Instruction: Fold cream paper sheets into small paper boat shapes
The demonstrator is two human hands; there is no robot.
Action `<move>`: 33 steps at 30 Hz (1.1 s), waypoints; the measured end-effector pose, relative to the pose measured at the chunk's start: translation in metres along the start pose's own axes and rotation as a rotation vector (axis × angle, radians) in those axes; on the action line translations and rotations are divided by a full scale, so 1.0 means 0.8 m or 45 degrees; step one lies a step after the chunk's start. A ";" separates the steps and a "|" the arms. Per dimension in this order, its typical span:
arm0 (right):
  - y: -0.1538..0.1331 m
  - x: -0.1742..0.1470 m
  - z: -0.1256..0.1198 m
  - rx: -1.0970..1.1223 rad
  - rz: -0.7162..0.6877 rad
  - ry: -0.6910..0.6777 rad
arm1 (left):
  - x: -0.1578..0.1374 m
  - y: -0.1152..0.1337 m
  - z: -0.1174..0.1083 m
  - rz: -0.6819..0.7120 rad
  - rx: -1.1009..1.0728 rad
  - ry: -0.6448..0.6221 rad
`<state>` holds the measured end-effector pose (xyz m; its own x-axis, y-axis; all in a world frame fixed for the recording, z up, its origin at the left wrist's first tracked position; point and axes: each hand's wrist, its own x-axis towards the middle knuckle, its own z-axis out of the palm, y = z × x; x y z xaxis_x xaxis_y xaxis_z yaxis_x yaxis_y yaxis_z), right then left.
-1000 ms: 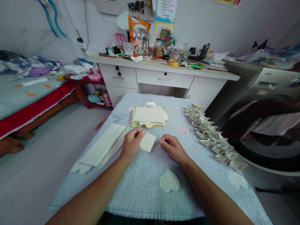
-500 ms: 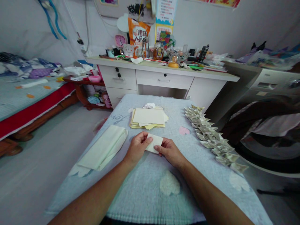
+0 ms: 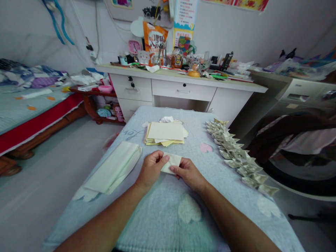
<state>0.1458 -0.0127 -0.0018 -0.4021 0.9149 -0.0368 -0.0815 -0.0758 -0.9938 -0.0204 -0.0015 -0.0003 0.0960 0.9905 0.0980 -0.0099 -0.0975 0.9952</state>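
Note:
A small pale piece of folded paper (image 3: 170, 161) is held between my two hands, just above the cloth-covered table (image 3: 157, 217). My left hand (image 3: 152, 168) pinches its left edge with the thumb on top. On the right side, my right hand (image 3: 189, 172) grips it, thumb also on the near face. Beyond them lies a stack of cream and yellow paper sheets (image 3: 166, 131). To the left rests a larger folded pale sheet (image 3: 114, 168). Along the right edge stand rows of folded paper boat-like shapes (image 3: 236, 154).
A crumpled white tissue (image 3: 167, 119) sits behind the stack. Past the table is a white desk (image 3: 183, 89) crowded with a jar (image 3: 176, 58), an orange snack bag (image 3: 154, 40) and other items. A washing machine (image 3: 296, 92) stands at right, a bed (image 3: 34, 105) at left.
My right thumb has shifted slightly left over the folded paper, and the paper is tilted a little differently. Both hands keep their hold; the whole view has moved slightly.

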 end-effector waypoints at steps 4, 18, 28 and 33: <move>0.001 -0.001 -0.002 -0.057 0.000 -0.012 | 0.003 0.004 -0.003 -0.029 -0.149 0.114; -0.010 -0.004 -0.020 -0.232 -0.322 0.203 | -0.003 0.014 -0.008 0.531 0.419 0.004; -0.007 -0.004 -0.023 -0.785 -0.579 0.390 | -0.002 0.008 -0.009 0.663 0.890 -0.199; -0.009 -0.006 -0.026 -0.907 -0.562 0.252 | 0.001 0.002 -0.012 0.623 0.971 -0.256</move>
<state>0.1672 -0.0087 0.0035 -0.2965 0.8592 0.4169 0.4256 0.5097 -0.7477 -0.0302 -0.0003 0.0015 0.4255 0.7939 0.4342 0.5559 -0.6080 0.5669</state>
